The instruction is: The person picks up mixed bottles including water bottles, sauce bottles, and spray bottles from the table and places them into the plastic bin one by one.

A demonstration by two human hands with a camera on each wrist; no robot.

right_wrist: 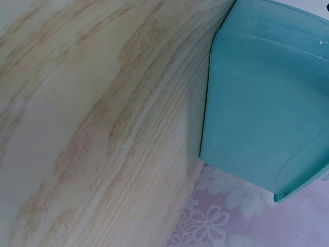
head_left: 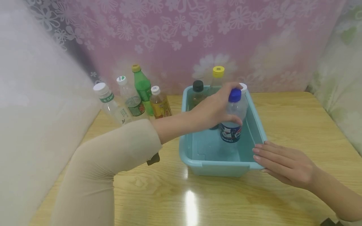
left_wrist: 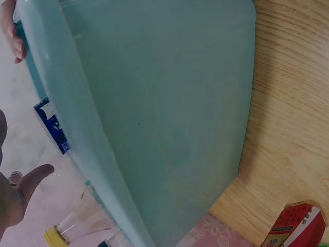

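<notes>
A clear Pepsi bottle point(head_left: 230, 133) with a blue cap is upright inside the light-blue plastic bin point(head_left: 226, 164), its base overlapping the bin's interior in the head view. My left hand point(head_left: 213, 108) holds this bottle from the left, fingers up by the cap and thumb across its front. In the left wrist view the bottle's blue label point(left_wrist: 51, 126) shows just above the bin's rim, near the thumb. My right hand point(head_left: 288, 164) grips the bin's near right corner, fingers laid over the rim and thumb below it.
Inside the bin's far end stand bottles with a black cap point(head_left: 198, 86), a yellow cap point(head_left: 218, 72) and a white cap point(head_left: 244, 88). Left of the bin are several more, including a green bottle point(head_left: 142, 86) and an amber drink bottle point(head_left: 160, 105). Floral cloth point(head_left: 183, 40) hangs behind the wooden table point(head_left: 152, 194).
</notes>
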